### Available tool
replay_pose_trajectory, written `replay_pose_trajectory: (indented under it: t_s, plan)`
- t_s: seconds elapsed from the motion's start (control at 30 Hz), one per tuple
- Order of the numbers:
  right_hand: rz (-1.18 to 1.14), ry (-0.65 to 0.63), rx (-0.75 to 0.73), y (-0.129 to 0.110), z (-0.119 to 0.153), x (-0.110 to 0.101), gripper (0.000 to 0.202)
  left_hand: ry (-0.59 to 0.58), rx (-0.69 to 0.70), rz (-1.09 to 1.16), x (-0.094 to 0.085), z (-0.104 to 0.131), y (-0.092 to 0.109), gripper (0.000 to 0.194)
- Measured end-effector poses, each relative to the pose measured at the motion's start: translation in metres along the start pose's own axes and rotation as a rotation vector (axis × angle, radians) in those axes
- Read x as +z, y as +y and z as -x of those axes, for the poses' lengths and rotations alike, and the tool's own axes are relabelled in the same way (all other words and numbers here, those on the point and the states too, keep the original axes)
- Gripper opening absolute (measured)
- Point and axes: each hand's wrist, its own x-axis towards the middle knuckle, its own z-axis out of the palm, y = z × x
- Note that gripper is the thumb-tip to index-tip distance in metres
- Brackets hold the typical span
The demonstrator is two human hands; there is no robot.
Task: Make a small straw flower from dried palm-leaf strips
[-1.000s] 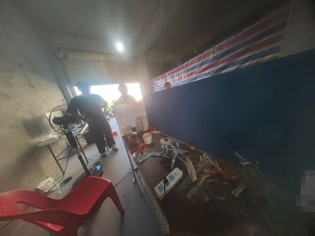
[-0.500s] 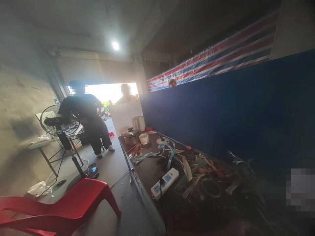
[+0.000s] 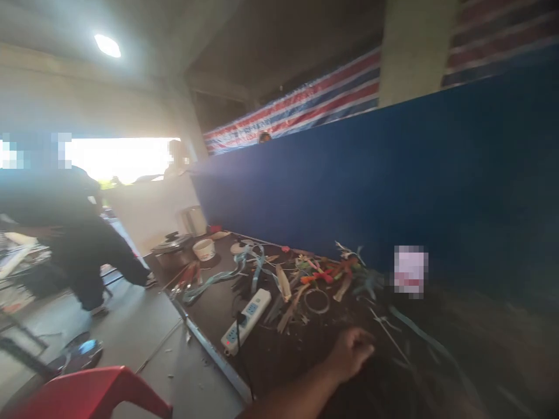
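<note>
Presently, the left hand (image 3: 353, 352) is at the bench (image 3: 286, 356), fingers curled (whether they grip anything cannot be determined), near the round loop (image 3: 317, 301) lying there, while markings on the white bowl (image 3: 203, 251) remain illegible.

Power strip (image 3: 257, 305) is lying on table (image 3: 279, 355), near left edge; ribbon (image 3: 257, 274) is lying behind it. Pot (image 3: 173, 254) is standing at far left corner, bowl (image 3: 204, 250) standing just right. Scraps (image 3: 321, 276) are lying right of strip, ring (image 3: 317, 312) at their near side. Partition (image 3: 349, 169) is standing behind table.
</note>
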Motion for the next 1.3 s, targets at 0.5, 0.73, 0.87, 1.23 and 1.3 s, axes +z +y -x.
replay_pose_trajectory:
  t_s: [0.5, 0.73, 0.87, 1.23, 1.3]
  plan:
    - [-0.163, 0.063, 0.221, 0.005, -0.001, 0.006, 0.021, -0.038, 0.013, 0.090, -0.002, -0.011, 0.012, 0.031]
    - [-0.197, 0.092, 0.222, 0.009, -0.001, 0.005, 0.022, -0.034, 0.061, 0.099, 0.001, -0.012, 0.010, 0.031]
    - [-0.217, 0.080, 0.243, 0.009, 0.000, 0.006, 0.021, -0.050, 0.054, -0.044, 0.005, -0.016, 0.012, 0.029]
    - [-0.348, 0.135, 0.250, 0.009, -0.001, 0.004, 0.024, -0.161, 0.223, -0.755, 0.045, -0.027, 0.048, 0.032]
    - [-0.346, 0.155, 0.261, 0.011, -0.002, 0.004, 0.024, -0.198, 0.230, -0.849, 0.052, -0.021, 0.052, 0.030]
